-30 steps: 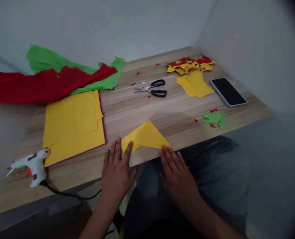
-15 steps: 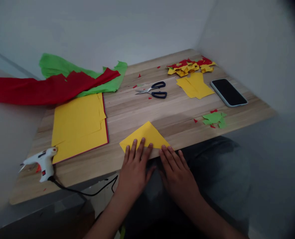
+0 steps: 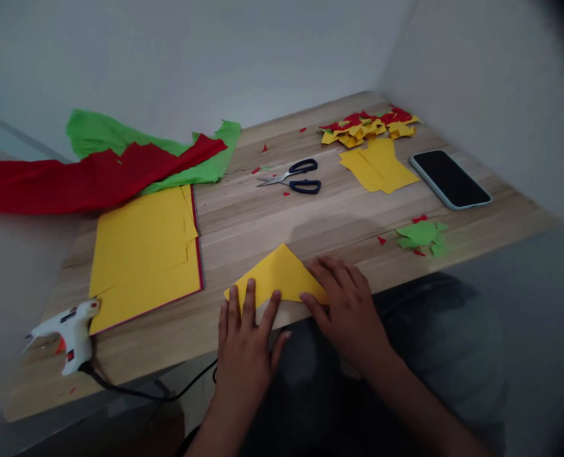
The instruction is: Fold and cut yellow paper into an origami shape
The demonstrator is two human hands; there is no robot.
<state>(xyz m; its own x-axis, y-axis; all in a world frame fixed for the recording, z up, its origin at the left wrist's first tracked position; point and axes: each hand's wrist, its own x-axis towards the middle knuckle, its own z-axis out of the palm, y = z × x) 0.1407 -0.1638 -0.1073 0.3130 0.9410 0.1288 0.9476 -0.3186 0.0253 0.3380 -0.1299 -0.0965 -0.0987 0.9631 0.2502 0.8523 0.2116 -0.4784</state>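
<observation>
A yellow paper folded into a triangle (image 3: 277, 273) lies at the near edge of the wooden table (image 3: 244, 222). My left hand (image 3: 246, 346) lies flat, fingers spread, with its fingertips pressing the triangle's lower left edge. My right hand (image 3: 349, 308) rests on the triangle's right corner, fingers bent over the paper at the table's edge. Neither hand lifts the paper; both press it down.
A stack of yellow sheets (image 3: 143, 247) lies at the left, with red and green crepe paper (image 3: 120, 162) behind. A white glue gun (image 3: 65, 330) sits near left. Scissors (image 3: 294, 176), yellow squares (image 3: 380, 166), cut scraps (image 3: 368, 125), green scraps (image 3: 420, 235) and a phone (image 3: 450, 179) lie further back and right.
My left hand slid left along the triangle's lower edge. My right hand moved forward onto the triangle's right corner. The view shifted slightly.
</observation>
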